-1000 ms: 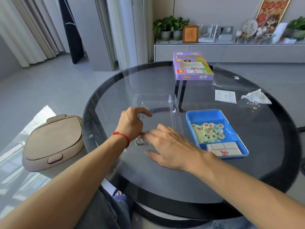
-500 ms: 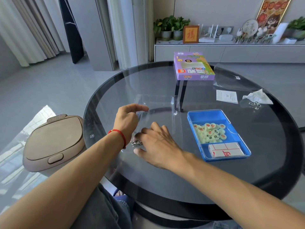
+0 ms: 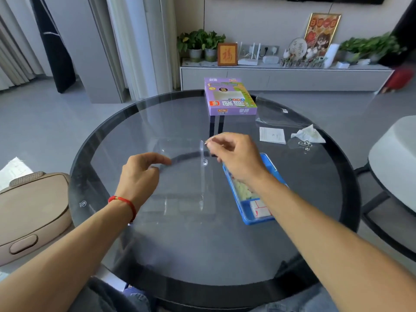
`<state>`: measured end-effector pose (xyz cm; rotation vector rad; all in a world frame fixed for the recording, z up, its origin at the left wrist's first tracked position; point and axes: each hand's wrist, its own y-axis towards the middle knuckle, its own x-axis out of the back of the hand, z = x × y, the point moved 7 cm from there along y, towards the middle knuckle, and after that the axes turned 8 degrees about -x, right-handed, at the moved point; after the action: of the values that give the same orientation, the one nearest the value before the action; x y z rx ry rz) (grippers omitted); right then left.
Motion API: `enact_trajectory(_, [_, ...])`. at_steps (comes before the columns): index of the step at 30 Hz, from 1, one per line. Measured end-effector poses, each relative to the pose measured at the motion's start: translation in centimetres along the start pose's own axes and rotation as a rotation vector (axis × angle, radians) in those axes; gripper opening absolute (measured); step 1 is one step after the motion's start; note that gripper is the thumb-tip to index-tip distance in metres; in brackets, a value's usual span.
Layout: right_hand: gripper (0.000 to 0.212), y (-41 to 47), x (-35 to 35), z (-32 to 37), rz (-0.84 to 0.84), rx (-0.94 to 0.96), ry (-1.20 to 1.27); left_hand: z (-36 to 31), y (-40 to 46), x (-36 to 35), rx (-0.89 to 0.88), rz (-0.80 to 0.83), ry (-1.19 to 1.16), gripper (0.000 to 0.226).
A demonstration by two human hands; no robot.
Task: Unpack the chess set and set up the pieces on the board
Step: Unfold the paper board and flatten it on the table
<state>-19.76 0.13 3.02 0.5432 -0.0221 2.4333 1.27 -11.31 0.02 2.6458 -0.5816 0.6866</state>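
Round dark glass worktop (image 3: 292, 221), right hand (image 3: 236, 158) raised over blue plastic tray (image 3: 249, 216) of pale round chess pieces (image 3: 244, 190), pinching a small metal object (image 3: 208, 142), left hand (image 3: 140, 174) loosely curled, empty, purple cardboard chess box (image 3: 229, 97) at far edge

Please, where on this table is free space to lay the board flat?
The near part of the glass table, below both hands, is bare. So is the far left, beside the purple box. The right is crowded: blue tray, paper slip, tissue.
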Motion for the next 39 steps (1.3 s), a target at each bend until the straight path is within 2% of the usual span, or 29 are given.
enact_trajectory(3, [0.011,3.0,9.0,-4.8,-0.292,-0.119,-0.151,-1.2,-0.1,-0.9,-0.088,0.054,0.107,0.048])
enact_trajectory(6, [0.027,3.9,15.9,-9.8,-0.509,-0.226,-0.375,-2.2,-0.4,-1.7,-0.141,0.116,0.202,0.042])
enact_trajectory(9, [0.027,4.1,18.0,-12.3,-0.520,-0.269,-0.514,-3.2,-0.8,-2.1,-0.259,0.160,0.284,0.032])
enact_trajectory(14, [0.015,4.2,17.4,-12.5,-0.476,-0.293,-0.526,-3.6,-1.8,-3.4,-0.462,0.308,0.332,0.021])
enact_trajectory(18, [0.038,4.0,17.2,-11.8,-0.438,-0.331,-0.573,-3.4,-3.6,-4.0,-0.570,0.521,0.377,0.055])
enact_trajectory(20, [0.038,3.4,17.2,-10.6,-0.442,-0.305,-0.605,-2.9,-4.4,-4.3,-0.598,0.628,0.443,0.063])
enact_trajectory(23, [0.031,2.7,15.7,-8.4,-0.361,-0.197,-0.652,-2.1,-4.7,-4.4,-0.620,0.654,0.538,0.061])
enact_trajectory(29, [0.025,1.3,10.1,-5.5,-0.125,0.062,-0.651,-0.3,1.3,-4.6,-0.617,0.444,0.713,0.061])
enact_trajectory(33, [0.027,-0.5,6.3,-5.2,0.048,0.132,-0.718,0.6,8.4,-6.2,-0.475,0.368,0.899,0.054])
enact_trajectory(35, [0.040,-1.0,5.2,-5.5,0.141,0.105,-0.853,0.6,11.9,-7.5,-0.389,0.351,0.890,0.048])
enact_trajectory(39, [0.093,-1.7,4.4,-5.7,0.302,0.062,-0.981,0.8,18.2,-10.3,-0.286,0.318,0.876,0.052])
